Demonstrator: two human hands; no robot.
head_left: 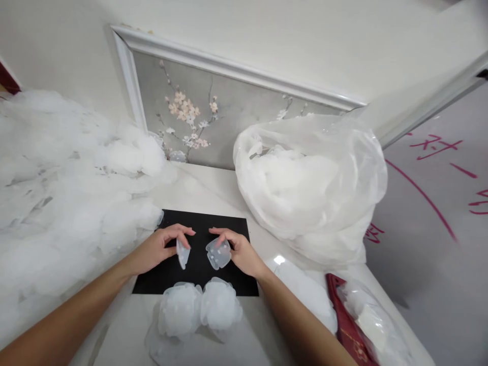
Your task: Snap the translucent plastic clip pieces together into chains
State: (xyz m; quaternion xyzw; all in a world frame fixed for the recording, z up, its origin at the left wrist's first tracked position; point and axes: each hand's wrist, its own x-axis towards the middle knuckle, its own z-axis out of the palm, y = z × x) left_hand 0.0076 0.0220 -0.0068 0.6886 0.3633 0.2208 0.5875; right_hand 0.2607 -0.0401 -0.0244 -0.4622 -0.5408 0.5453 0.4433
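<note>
My left hand (162, 247) pinches a small translucent white plastic piece (183, 254) above a black mat (198, 223). My right hand (240, 250) holds a second, rounder translucent white piece (218, 253) close beside it, the two pieces a little apart. Just in front of the mat, on the white table, sit two fluffy white mesh puffs (200, 307) side by side.
A large heap of white mesh puffs (64, 193) fills the left side. A clear plastic bag (312, 183) stuffed with white material stands at the right. A red box (348, 325) with a bagged item lies at lower right. A flower painting (213, 117) leans on the wall behind.
</note>
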